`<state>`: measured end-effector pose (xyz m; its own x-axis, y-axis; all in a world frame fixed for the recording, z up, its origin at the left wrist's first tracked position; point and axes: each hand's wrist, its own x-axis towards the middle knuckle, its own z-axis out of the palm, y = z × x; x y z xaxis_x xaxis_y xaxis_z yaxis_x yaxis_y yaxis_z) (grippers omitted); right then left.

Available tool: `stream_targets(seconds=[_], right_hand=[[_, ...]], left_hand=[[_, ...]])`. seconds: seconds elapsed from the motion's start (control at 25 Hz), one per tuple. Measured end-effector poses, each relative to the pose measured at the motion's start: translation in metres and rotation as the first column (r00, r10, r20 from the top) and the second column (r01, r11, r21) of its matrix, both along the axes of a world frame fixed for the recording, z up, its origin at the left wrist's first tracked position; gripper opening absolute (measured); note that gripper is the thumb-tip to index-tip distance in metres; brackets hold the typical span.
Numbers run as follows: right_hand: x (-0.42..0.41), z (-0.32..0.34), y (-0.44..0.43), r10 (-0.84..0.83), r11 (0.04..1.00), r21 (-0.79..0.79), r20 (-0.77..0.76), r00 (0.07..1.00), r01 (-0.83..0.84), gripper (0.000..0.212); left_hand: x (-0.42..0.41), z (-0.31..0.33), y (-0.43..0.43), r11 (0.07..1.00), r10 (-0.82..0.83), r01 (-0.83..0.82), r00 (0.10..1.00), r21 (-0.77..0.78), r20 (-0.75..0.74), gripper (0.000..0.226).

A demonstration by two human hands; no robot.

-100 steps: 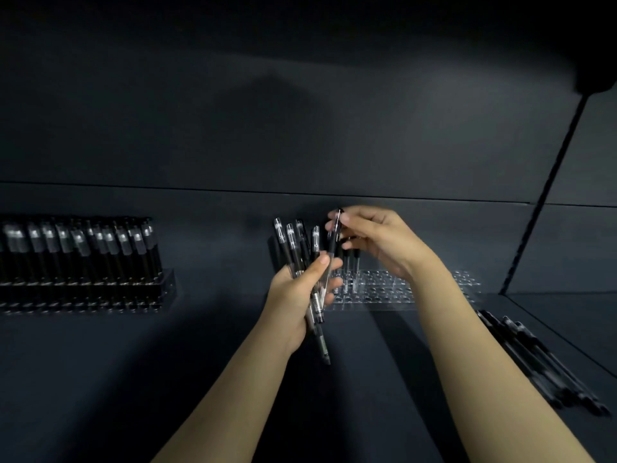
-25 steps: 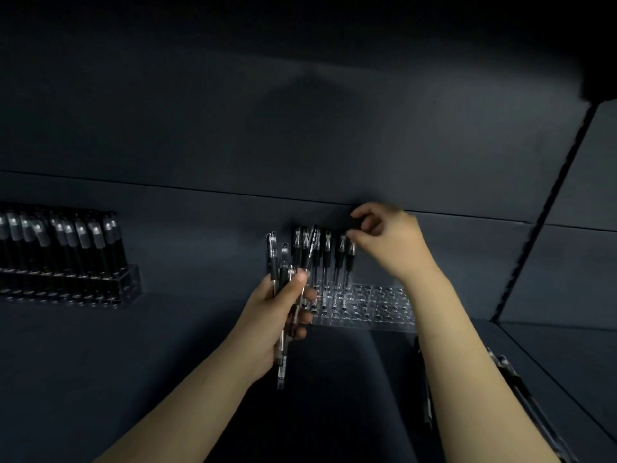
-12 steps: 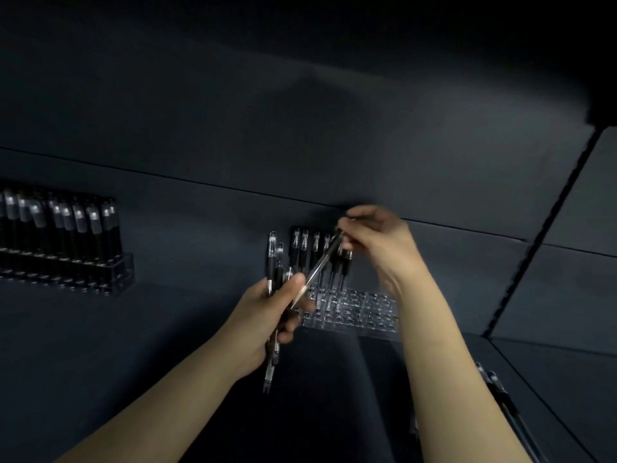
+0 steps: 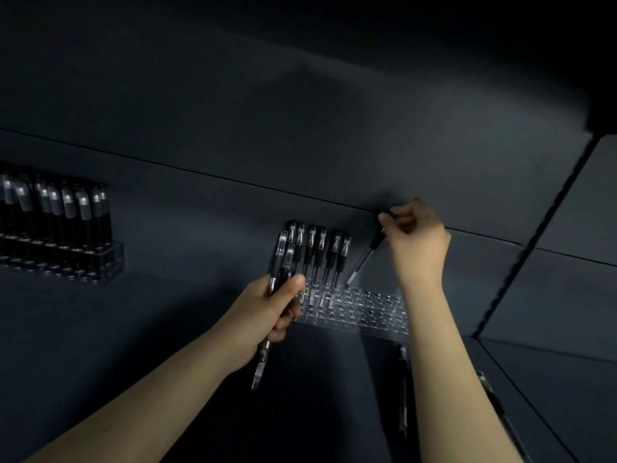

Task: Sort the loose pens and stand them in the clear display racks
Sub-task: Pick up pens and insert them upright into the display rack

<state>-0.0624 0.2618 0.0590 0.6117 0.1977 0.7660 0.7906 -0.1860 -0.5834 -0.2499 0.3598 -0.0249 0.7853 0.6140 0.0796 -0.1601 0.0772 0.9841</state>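
At the rack: my right hand (image 4: 415, 233) pinches one pen (image 4: 364, 259) by its capped top, fingers clamped on it; the pen tilts, its tip just above a hole at the back of the clear rack (image 4: 367, 312).
Change: half a second ago this pen crossed from the bundle toward the standing row; now it is clear of the bundle and its tip is down beside the last standing pen.
Left hand: my left hand (image 4: 273, 309) is wrapped shut around the bundle of pens (image 4: 282, 262), fewer than four seconds ago, held just left of the rack's front corner.
Standing row: six pens (image 4: 320, 252) are upright in the rack's back left holes; most holes to the right look unfilled.
Other rack: far left on the counter (image 4: 167, 329), the full rack (image 4: 60, 235) of capped pens stands untouched.
Loose stock: a few pens (image 4: 404, 389) lie on the counter near my right forearm.
Meaning: I judge this the seating step; the pen needs righting to drop in.
Progress: early on this rack, I think.
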Motion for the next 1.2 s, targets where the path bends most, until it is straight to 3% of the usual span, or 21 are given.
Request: stream_targets(seconds=[0.16, 0.32, 0.52, 0.64, 0.68, 0.76, 0.84, 1.08, 1.2], right_hand=[[0.0, -0.01, 0.007, -0.015, 0.99, -0.136, 0.142, 0.99, 0.034, 0.012], [-0.004, -0.02, 0.016, 0.022, 0.912, -0.409, 0.144, 0.989, 0.04, 0.018], [-0.007, -0.009, 0.006, 0.016, 0.912, -0.408, 0.115, 0.993, 0.033, 0.02], [-0.016, 0.002, -0.005, 0.131, 0.946, -0.29, -0.069, 0.989, -0.145, 0.014], [-0.021, 0.006, -0.008, 0.245, 0.918, -0.271, -0.192, 0.951, -0.291, 0.013], [-0.033, 0.01, -0.011, 0.444, 0.763, -0.256, -0.46, 0.769, -0.594, 0.016], [-0.041, 0.007, -0.01, 0.526, 0.609, -0.223, -0.605, 0.598, -0.761, 0.021], [-0.043, 0.001, -0.004, 0.634, 0.468, -0.044, -0.679, 0.37, -0.883, 0.019], [-0.042, -0.004, -0.002, 0.653, 0.45, 0.018, -0.689, 0.315, -0.893, 0.017]], left_hand=[[0.0, 0.002, -0.001, 1.0, 0.009, -0.009, 1.0, -0.003, 0.021, 0.019], [0.006, 0.002, -0.001, 0.999, 0.031, -0.031, 0.999, -0.018, 0.033, 0.016], [0.006, 0.005, -0.004, 1.0, -0.016, 0.019, 0.992, -0.016, 0.127, 0.016], [0.002, 0.009, -0.004, 0.999, -0.005, 0.007, 0.997, -0.034, 0.073, 0.021], [0.002, 0.009, -0.002, 1.0, 0.007, -0.006, 0.998, -0.013, 0.058, 0.025], [0.001, 0.01, -0.002, 1.0, 0.008, -0.01, 0.998, 0.024, 0.055, 0.032], [0.001, 0.012, -0.005, 1.0, -0.021, 0.021, 0.997, 0.001, 0.068, 0.033], [0.001, 0.015, -0.01, 0.983, -0.115, 0.131, 0.986, -0.133, 0.118, 0.024], [0.002, 0.014, -0.009, 0.98, -0.101, 0.119, 0.988, -0.158, 0.116, 0.026]])
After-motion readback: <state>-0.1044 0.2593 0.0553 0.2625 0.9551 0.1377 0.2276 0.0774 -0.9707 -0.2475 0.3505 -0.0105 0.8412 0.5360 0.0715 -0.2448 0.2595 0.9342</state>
